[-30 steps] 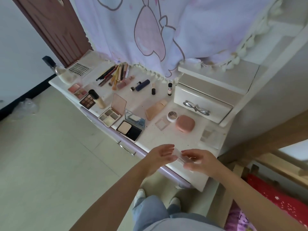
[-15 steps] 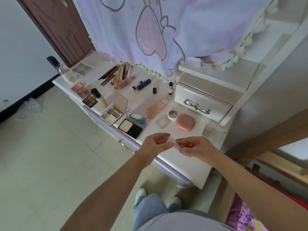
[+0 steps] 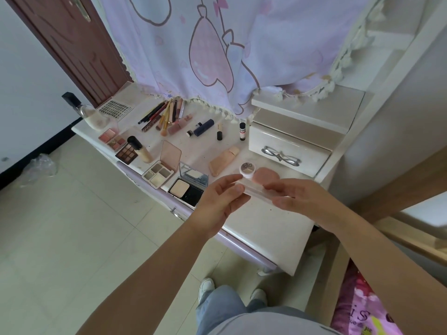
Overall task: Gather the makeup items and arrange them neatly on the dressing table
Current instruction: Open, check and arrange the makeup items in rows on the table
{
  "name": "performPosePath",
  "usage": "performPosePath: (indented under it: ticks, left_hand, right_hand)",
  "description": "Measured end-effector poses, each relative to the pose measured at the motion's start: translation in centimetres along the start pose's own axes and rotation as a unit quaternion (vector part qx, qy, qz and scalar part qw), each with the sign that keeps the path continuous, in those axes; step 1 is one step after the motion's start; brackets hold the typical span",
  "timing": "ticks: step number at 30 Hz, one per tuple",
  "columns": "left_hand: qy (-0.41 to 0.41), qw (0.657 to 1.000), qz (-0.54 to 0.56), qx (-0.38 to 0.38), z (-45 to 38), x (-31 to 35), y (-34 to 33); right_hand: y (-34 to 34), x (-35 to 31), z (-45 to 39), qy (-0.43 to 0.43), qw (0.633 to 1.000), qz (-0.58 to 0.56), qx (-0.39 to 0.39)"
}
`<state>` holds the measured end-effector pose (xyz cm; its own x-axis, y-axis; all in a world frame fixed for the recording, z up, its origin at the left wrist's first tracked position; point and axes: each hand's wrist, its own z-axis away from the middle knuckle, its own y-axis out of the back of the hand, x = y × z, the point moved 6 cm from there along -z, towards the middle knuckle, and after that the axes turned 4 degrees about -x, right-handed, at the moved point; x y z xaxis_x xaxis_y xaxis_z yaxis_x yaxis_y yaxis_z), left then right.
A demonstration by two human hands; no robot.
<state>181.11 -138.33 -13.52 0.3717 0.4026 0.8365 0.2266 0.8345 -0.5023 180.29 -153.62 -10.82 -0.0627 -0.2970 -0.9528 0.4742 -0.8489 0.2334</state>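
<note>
Both hands hold a clear plastic case above the white dressing table. My left hand pinches its left end; my right hand grips its right end. Just behind the case sit a small round pot and a pink round compact. Further left lie an open black powder compact, an open eyeshadow palette, a peach tube, a foundation bottle, lipsticks and a bundle of pencils and brushes.
A small drawer unit stands at the table's back right. A patterned cloth hangs over the back. A glass bottle and a lash tray sit at the far left end, by a brown door.
Both hands have lifted the clear case and carried it away from the front edge, toward the pot and pink compact. The view has tilted closer to the table.
</note>
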Motion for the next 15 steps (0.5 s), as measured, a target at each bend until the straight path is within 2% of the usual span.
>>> performPosePath:
  ticks: [9,15]
  left_hand:
    - [-0.024,1.0,-0.007,0.007,0.7,0.2,0.0]
    - [-0.024,0.999,-0.024,0.032,1.1,-0.4,0.7]
  right_hand:
    - [0.2,-0.6,0.6,0.01,0.998,-0.01,0.064]
    - [-0.7,0.1,0.1,-0.008,0.998,-0.019,0.053]
